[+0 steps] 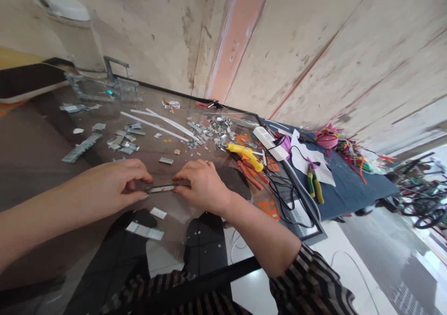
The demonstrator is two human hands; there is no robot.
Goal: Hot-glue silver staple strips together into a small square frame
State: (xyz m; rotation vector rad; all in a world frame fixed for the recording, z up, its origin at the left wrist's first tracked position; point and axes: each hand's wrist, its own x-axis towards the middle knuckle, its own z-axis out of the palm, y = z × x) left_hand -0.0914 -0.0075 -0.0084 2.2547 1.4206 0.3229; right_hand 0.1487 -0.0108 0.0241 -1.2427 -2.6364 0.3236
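Note:
Between my two hands, a thin grey strip [161, 189] lies level just above or on the dark glass tabletop. The fingertips of my left hand [131, 181] pinch its left end. At its right end, the thumb and fingers of my right hand [198, 184] close on it. Just beyond the strip is a small silvery piece [165, 160]. Nearer my body, a small pale piece [158, 213] and a longer flat silvery piece [145, 231] rest on the glass.
Behind my hands are silvery scraps [211, 130] and white sticks [155, 125]. A yellow glue gun [245, 155], red-handled pliers [250, 174], black cables and a white power strip [270, 144] lie right. A clear frame [104, 90] stands back left.

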